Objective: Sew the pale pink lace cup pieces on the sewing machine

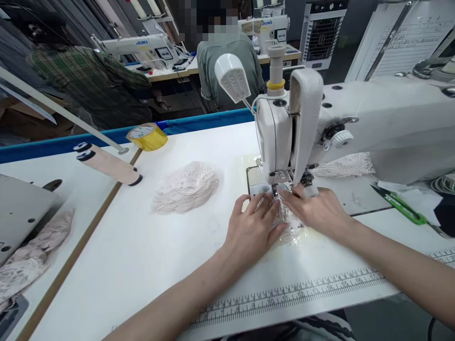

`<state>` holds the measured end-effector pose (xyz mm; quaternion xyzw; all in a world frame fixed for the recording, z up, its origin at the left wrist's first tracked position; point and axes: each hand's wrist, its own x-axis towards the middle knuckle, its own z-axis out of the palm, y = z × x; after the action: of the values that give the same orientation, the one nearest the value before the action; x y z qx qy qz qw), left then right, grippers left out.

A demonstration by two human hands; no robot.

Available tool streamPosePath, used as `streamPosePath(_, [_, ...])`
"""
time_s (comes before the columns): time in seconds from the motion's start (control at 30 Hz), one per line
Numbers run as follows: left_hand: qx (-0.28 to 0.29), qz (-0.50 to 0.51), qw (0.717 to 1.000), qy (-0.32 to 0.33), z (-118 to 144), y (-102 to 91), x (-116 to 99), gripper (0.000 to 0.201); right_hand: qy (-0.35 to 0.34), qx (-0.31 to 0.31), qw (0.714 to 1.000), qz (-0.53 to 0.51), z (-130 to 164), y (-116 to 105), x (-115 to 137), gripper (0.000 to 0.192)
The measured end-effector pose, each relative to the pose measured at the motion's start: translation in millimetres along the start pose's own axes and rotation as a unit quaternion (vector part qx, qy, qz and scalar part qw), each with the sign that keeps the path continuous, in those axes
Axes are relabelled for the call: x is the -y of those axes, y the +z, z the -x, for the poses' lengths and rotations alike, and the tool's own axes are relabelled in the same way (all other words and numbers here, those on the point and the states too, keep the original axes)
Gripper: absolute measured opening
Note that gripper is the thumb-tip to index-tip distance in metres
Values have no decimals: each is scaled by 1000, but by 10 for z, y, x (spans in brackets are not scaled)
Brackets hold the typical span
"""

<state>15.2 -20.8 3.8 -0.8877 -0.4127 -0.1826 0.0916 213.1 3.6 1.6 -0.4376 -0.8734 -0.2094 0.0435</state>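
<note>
I see a garment sewing workshop: an industrial sewing machine [320, 128] before me, more machines [142, 47] behind, lace pieces [186, 187] stacked on the surface [142, 255].

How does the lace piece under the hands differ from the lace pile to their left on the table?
The lace piece lies flat at the presser foot, pinned by the left hand and right hand; the lace pile sits untouched, apart from the machine. The piece looks single and mostly covered; the pile is heaped and fully visible. Both are pale, scalloped lace.
</note>
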Motion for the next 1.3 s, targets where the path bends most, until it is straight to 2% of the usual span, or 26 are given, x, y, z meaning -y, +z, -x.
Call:
streamPosePath(0.17, [4,6,1000,-6,-12,1,-8,41,3,-9,999,-31,10,-36,-15,33])
streamPosePath(0.23, [0,14,1000,-3,-9,-20,-8,42,8,-3,995,-98,22,-104,-53,30])
streamPosePath(0.3, [4,36,999,5,-4,-97,-5,40,4,28,979,-204,30,-194,-121,26])
streamPosePath(0.37, [42,71,997,-8,2,-235,-6,30,-23,80,949,-305,35,-279,-205,21])
streamPosePath(0.43, [106,107,988,-44,12,-396,-19,25,-55,134,916,-373,37,-331,-282,19])
streamPosePath(0.53, [186,129,972,-56,41,-527,-75,38,-77,168,885,-428,40,-329,-341,12])
streamPosePath(0.6, [199,98,974,-32,66,-483,-131,32,-77,158,879,-443,43,-298,-343,9])
streamPosePath(0.67, [182,40,982,-14,80,-364,-180,17,-64,144,877,-454,45,-272,-331,13])
streamPosePath(0.73, [164,5,987,-7,67,-244,-195,16,-30,146,870,-470,45,-270,-318,15])
streamPosePath(0.8, [160,44,986,-28,21,-178,-163,22,11,154,859,-488,42,-292,-308,18])
streamPosePath(0.87, [160,136,974,-83,-44,-181,-93,25,29,150,853,-498,37,-321,-296,21])
streamPosePath(0.97, [152,257,940,-165,-141,-262,29,27,5,125,867,-482,33,-334,-266,25])
streamPosePath(1.1, [177,339,903,-195,-241,-355,137,24,6,60,912,-405,41,-265,-209,27])
streamPosePath(1.13, [191,329,907,-183,-259,-362,147,22,13,36,919,-393,44,-242,-196,29])
streamPosePath(1.2, [197,275,931,-137,-283,-358,138,36,26,-11,922,-385,44,-202,-175,31])
streamPosePath(1.27, [161,196,964,-83,-288,-341,85,50,42,-52,923,-379,38,-173,-152,32])
streamPosePath(1.3, [135,157,976,-69,-284,-331,46,49,50,-69,925,-371,33,-164,-139,32])
